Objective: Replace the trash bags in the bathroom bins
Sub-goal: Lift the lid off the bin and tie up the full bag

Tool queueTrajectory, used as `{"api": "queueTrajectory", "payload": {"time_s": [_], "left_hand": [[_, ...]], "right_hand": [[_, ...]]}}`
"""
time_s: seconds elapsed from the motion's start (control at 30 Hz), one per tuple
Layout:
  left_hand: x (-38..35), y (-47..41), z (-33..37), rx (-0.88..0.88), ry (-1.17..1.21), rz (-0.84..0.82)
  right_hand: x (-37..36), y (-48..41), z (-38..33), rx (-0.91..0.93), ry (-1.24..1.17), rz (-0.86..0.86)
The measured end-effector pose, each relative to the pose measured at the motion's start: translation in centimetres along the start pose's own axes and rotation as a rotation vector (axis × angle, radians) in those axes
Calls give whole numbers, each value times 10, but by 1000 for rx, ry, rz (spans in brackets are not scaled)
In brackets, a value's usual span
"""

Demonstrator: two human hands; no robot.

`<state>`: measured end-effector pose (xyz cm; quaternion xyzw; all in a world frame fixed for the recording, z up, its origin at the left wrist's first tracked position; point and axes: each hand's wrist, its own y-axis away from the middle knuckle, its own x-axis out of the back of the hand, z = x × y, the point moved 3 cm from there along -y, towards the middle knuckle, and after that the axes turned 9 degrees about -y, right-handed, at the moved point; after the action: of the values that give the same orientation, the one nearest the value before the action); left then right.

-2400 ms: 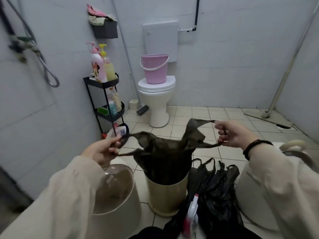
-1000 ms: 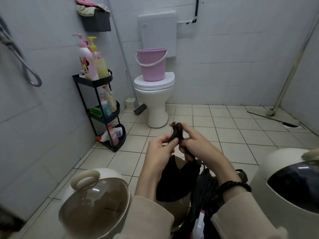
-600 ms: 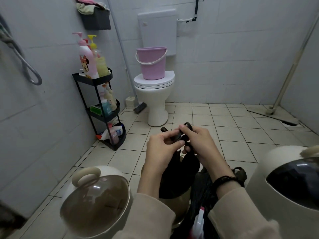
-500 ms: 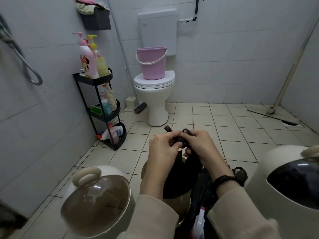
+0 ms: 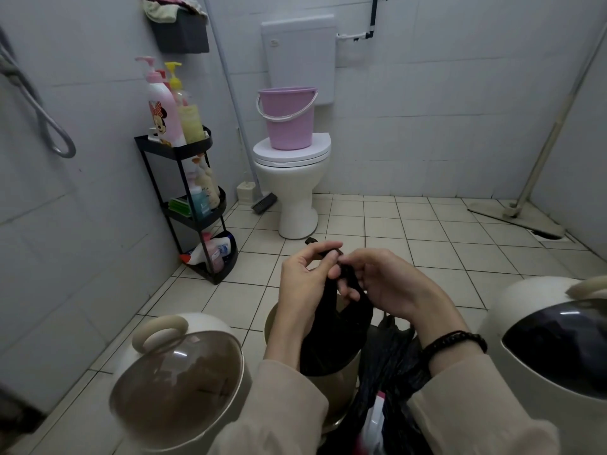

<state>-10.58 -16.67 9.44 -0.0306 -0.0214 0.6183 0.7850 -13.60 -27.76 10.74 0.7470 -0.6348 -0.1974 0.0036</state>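
While the black trash bag (image 5: 331, 346) sits in the small beige bin (image 5: 338, 385) at 6 o'clock in the frame, its twisted handles are held up above the rim by both hands. One strand is pinched between thumb and forefinger of the left hand (image 5: 303, 277). The other strand is gripped by the curled fingers of the right hand (image 5: 391, 284). The hands are met at the fingertips, just below frame centre. The bag body is hung from the handles down into the bin. Whether a knot is formed cannot be told.

A bead bracelet (image 5: 453, 339) is worn on the right wrist. Loose black bags (image 5: 394, 359) are piled at 3 o'clock of the bin, close against it. A domed bin (image 5: 177, 385) with a loop handle is placed at 8 o'clock in the frame. A second domed bin (image 5: 542, 353) with a dark lid is placed at 4 o'clock.

A toilet (image 5: 292, 182) is seen at 12 o'clock, with a purple bucket (image 5: 289, 123) stood on its closed lid. A black rack (image 5: 184, 221) loaded with bottles is set at 10 o'clock. A mop (image 5: 515, 211) is leaned on the wall at 2 o'clock.
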Motion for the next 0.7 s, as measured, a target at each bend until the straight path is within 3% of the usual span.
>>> {"api": "queueTrajectory", "payload": {"time_s": [0.07,0.17,0.3,0.47,0.57,0.7], "left_hand": [[2,-2,0,3,14,76],[7,-3,0,43,70,175],[6,-1,-2,229,414,107],[9,-3,-3,284,538,-2],[12,-2,-2,315,583,-13],[30,-6,-7,288,618,194]], "right_hand": [[0,0,0,31,67,13],[5,-3,-2,140,104,179],[7,-5,-3,237,186,207],[2,-1,-3,293,196,154],[6,-1,-8,358,-34,213],[32,-2,-7,397,-523,376]]}}
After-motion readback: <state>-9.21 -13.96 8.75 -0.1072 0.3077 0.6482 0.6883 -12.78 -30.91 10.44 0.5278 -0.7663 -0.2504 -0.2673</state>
